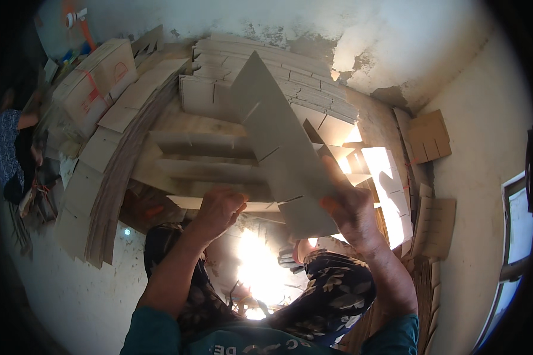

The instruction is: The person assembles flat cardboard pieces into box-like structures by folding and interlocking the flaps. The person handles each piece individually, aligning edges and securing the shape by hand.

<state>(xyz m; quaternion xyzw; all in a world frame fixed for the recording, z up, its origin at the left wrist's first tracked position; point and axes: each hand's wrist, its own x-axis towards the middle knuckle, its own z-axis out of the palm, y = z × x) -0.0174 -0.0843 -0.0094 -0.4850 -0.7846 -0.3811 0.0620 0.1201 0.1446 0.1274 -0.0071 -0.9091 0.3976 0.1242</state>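
Right hand grips slotted card strip, left hand on the strips below

Right hand (352,213) clamped on the near end of a long grey slotted strip (278,142), fingers wrapped over its right edge; strip's long axis runs from that hand up and away to the left, far tip pointing at the stack (290,77) of cut cardboard by the wall. Left hand (219,210) apart from the right, curled with fingertips on the near edge of the lower strips (201,165) that lie crosswise, left to right, under the held one; whether it pinches one or just rests, can't tell. Held strip slants over the crosswise strips, its slots along the left edge facing them. Right hand is the one on it, left close beside. Cardboard box (95,83) and leaning sheets (109,195) far left; another person (9,148) at left edge
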